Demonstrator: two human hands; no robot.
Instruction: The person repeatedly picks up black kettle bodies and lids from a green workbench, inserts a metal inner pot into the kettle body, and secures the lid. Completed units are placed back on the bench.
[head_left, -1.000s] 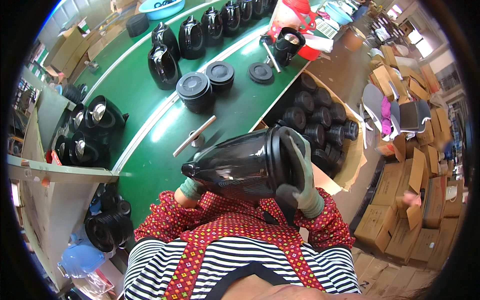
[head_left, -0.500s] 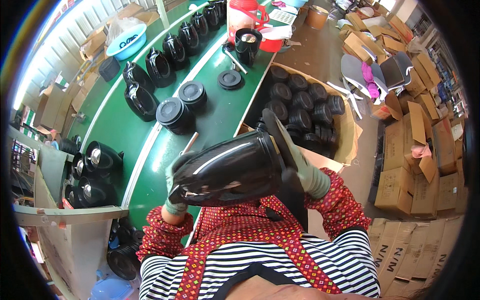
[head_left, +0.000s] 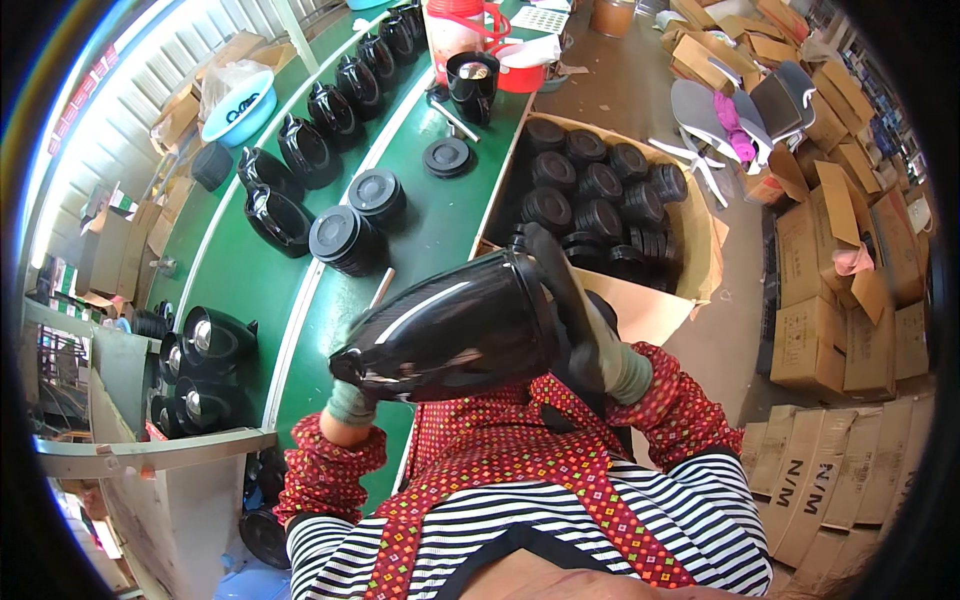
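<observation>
The right hand [head_left: 592, 335] has its fingers together, clamped on the wide end of one black vessel [head_left: 445, 330] before the apron [head_left: 500, 440]; the left hand [head_left: 352, 404] meets its narrow end, fingers too hidden to tell. Beyond the vessel stand two disc stacks [head_left: 345, 240] and one low pile [head_left: 447, 157]; right of it, flat cartons [head_left: 825, 470] bear black lettering.

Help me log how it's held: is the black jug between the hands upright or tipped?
Tipped: the jug is held sideways, narrow end at the left hand, wide end at the right hand.
</observation>
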